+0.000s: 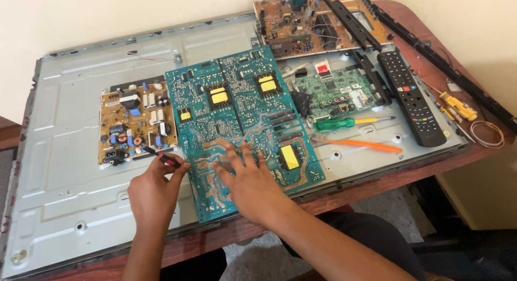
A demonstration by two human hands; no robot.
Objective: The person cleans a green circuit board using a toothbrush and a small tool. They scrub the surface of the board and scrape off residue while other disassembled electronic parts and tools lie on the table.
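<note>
Left hand (153, 192) pinches a small red-handled tool (161, 157). Right hand (249, 183) lies flat, fingers spread, on the teal circuit board (237, 119).

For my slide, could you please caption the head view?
Right hand flat on a teal circuit board, left hand holding a red-handled tool, over a grey metal panel.

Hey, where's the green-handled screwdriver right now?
The green-handled screwdriver lies on the metal panel, right of the large teal circuit board, just above the orange tool.
</note>
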